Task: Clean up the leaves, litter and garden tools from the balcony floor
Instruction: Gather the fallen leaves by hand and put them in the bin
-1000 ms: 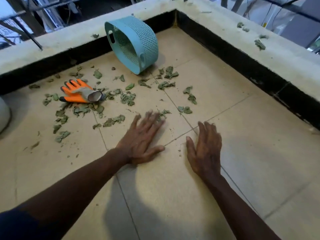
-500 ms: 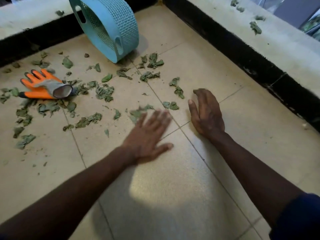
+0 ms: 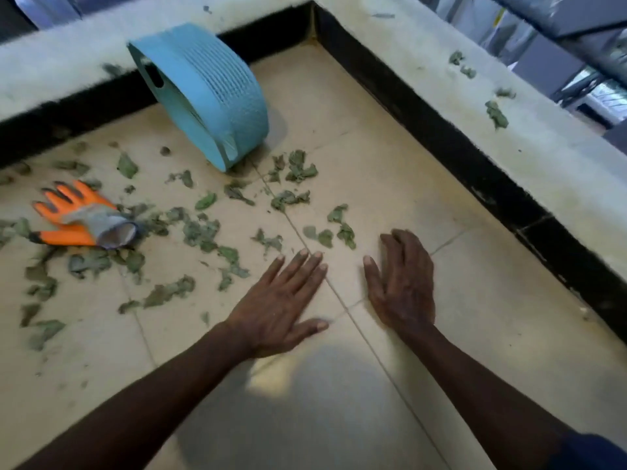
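Dry green leaves (image 3: 200, 232) lie scattered over the beige tiled balcony floor, from the far left to just beyond my fingertips. An orange and grey garden glove (image 3: 79, 217) rests among them at the left. A light blue plastic basket (image 3: 210, 93) lies tipped on its side near the back wall. My left hand (image 3: 281, 303) presses flat on the floor, fingers straight and together, just short of the leaves. My right hand (image 3: 402, 281) rests beside it on the tile, fingers slightly bent at the tips, a few leaves (image 3: 341, 225) just beyond it. Neither hand holds anything.
A low parapet with a black base (image 3: 441, 137) borders the floor at the back and right, meeting in a corner. Several leaves (image 3: 495, 111) lie on top of the right ledge (image 3: 529, 164). Bare tile stretches to the right and near me.
Both hands have slid forward across the floor toward the leaves, and the right hand has come back closer beside the left. The camera view has shifted.
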{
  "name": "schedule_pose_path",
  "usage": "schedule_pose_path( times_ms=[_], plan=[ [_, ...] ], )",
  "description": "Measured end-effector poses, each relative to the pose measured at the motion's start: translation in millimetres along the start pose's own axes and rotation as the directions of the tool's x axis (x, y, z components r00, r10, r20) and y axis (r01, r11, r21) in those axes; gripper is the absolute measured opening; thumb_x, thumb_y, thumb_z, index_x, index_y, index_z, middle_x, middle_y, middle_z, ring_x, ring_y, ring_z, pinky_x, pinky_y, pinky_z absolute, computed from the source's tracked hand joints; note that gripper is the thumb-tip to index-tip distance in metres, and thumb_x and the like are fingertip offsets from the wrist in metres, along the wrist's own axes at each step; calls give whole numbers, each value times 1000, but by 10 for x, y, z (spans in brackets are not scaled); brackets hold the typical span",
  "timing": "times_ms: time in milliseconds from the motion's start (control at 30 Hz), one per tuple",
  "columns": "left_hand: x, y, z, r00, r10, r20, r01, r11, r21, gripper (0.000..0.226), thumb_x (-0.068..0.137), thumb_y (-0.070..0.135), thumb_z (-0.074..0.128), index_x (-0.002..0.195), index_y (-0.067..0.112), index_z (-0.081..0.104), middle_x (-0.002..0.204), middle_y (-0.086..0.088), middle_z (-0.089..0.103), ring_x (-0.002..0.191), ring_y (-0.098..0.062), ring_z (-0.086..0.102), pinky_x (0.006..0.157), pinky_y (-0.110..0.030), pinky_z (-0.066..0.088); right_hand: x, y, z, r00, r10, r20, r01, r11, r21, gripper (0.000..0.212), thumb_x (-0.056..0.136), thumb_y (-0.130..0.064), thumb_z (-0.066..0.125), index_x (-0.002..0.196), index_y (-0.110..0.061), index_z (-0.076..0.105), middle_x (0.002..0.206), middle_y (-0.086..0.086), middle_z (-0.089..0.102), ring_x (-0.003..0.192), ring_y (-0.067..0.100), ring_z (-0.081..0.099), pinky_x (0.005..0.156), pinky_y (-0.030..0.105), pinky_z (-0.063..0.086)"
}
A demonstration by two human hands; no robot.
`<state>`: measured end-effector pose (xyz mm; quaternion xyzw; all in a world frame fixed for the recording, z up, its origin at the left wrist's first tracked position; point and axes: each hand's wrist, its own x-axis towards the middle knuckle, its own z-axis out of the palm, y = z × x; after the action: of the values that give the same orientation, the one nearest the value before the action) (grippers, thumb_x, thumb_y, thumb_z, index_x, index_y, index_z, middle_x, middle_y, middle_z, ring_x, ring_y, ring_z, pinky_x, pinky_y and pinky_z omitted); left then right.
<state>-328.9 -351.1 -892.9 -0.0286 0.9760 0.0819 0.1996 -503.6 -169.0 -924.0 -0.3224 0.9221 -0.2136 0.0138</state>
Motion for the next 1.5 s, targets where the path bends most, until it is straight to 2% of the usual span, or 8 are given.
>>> schedule_pose_path(
  times_ms=[400,533,700,800,933,1100,1267,1500],
  plan=[
    [-407,-930,-1478,957,113,268,-165,969,183,75,105,60,33,165,24,6,172,-6,-18,160,-23,-9,128,-42,16,-13,-125,-108,994,29,105,-13,988,-153,64,99,-53,42,150,-12,43,156,16,40,146,35,35,119,52,33],
    [-473,-1077,-1465,985,-160,58,169,946,-275,73,96,69,50,155,33,26,164,2,31,149,-18,33,118,-36,34,25,-116,-92,974,19,224,39,967,-251,72,102,-60,23,160,-17,28,166,13,25,155,31,18,126,50,17],
    [70,-1230,-1311,544,-684,-486,147,648,-748,69,85,64,69,133,25,39,129,0,44,119,-20,49,94,-42,51,503,-132,105,950,-129,286,192,960,-205,84,100,-69,21,165,-17,10,173,6,2,159,21,-6,128,48,-2],
    [367,-1398,-1474,447,-748,-491,75,579,-812,85,83,60,74,147,21,34,141,-4,50,126,-23,53,100,-43,50,934,-321,230,940,-127,315,209,948,-242,92,98,-75,13,164,-13,-1,172,10,-11,158,24,-15,127,53,-1],
    [649,-1423,-1692,413,-811,-414,106,495,-863,81,92,37,72,155,28,21,133,-12,61,113,-36,63,93,-45,54,1163,-858,421,886,-235,400,330,925,-188,93,97,-79,10,163,-17,-11,168,10,-24,155,27,-25,125,55,-11],
    [765,-1424,-1748,422,-795,-435,24,490,-872,97,96,17,67,166,27,1,100,-3,65,85,-21,60,78,-31,48,1360,-1182,539,851,-428,305,401,904,148,85,99,-72,25,165,-19,10,173,4,6,159,19,-3,128,50,-1],
    [842,-1674,-1752,505,-724,-470,-167,452,-876,112,94,16,73,162,35,-14,103,-1,72,93,-19,73,85,-52,62,2401,-979,531,923,-236,303,283,951,-122,95,95,-78,20,164,-15,1,173,7,-4,159,23,-7,127,52,-1],
    [1213,-1825,-1959,604,-606,-517,-291,437,-851,117,92,13,72,161,33,-21,120,7,72,106,-16,74,94,-55,60,2058,-1353,781,677,-557,482,656,753,-51,98,91,-82,19,163,-16,15,171,12,8,159,30,-1,125,60,-1]
  ],
)
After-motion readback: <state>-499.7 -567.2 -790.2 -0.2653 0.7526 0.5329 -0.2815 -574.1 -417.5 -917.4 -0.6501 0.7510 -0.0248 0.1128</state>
